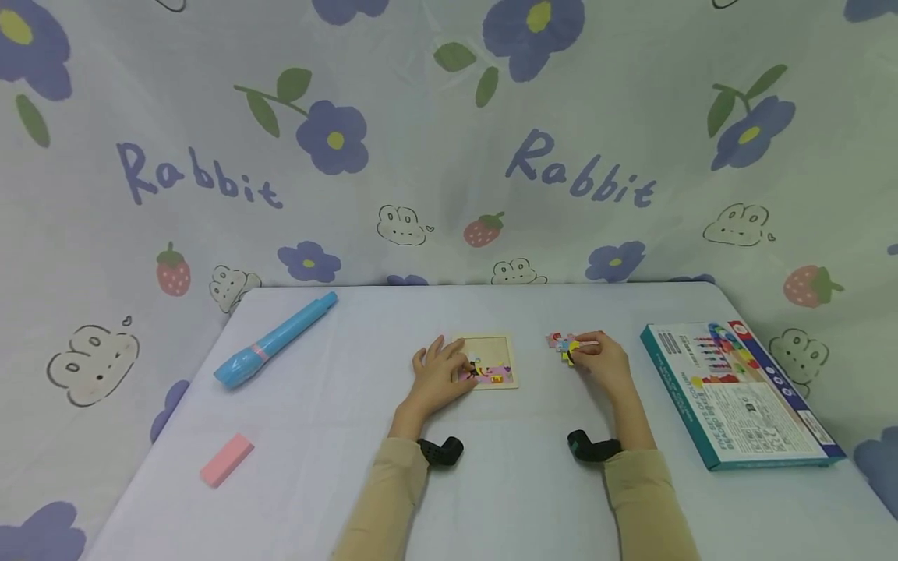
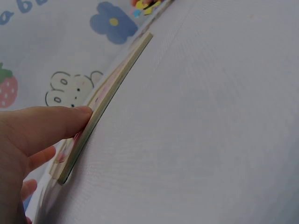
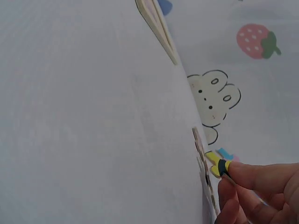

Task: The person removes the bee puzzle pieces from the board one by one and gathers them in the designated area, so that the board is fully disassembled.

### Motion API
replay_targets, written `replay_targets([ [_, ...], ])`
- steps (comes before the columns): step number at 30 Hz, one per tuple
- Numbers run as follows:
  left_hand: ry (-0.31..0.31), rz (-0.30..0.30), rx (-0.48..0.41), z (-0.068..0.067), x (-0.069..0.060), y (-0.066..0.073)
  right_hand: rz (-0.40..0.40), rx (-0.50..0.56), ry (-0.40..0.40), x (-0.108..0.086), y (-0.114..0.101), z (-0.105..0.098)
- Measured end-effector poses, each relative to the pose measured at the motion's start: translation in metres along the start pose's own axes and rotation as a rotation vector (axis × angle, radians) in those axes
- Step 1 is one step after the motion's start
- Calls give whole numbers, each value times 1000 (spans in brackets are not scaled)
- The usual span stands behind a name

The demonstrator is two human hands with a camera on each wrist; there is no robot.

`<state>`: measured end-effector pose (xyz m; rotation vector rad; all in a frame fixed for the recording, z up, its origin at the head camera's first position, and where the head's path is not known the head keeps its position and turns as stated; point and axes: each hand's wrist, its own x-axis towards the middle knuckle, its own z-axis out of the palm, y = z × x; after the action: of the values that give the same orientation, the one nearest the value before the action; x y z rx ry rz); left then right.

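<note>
A small square wooden puzzle board (image 1: 493, 347) lies on the white table, with colourful pieces fitted along its lower part. My left hand (image 1: 436, 377) rests over the board's left side, fingers spread. In the left wrist view its thumb (image 2: 70, 122) presses on the board near the edge. To the right of the board, my right hand (image 1: 606, 363) pinches a yellow and black puzzle piece (image 3: 222, 167) between thumb and fingers. Other puzzle pieces (image 1: 554, 340), pink and blue, lie by the fingertips; the hand partly hides them in the right wrist view.
A blue torch-shaped object (image 1: 281, 336) lies at the back left of the table. Nearer the front left is a pink block (image 1: 227, 460). A flat printed box (image 1: 744, 397) with teal sides lies on the right. Behind the table hangs a flower-and-rabbit patterned cloth (image 1: 421, 156).
</note>
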<state>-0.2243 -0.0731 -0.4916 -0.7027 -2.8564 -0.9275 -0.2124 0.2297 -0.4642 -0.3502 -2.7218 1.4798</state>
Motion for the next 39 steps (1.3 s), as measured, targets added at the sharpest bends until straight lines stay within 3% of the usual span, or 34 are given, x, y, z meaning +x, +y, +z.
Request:
replay_targets([
  [12,8,4,-1,-1,-1,0,80,-107,99,-2,7,-10],
  [26,9,8,-4,-1,-1,0,103,-180,107,-3,8,-10],
  [33,1,3,-3,1,-1,0,10,-173,125,-4,0,-7],
  [39,8,8,-14,0,-1,-1,-94,-152,80,-5,-13,6],
])
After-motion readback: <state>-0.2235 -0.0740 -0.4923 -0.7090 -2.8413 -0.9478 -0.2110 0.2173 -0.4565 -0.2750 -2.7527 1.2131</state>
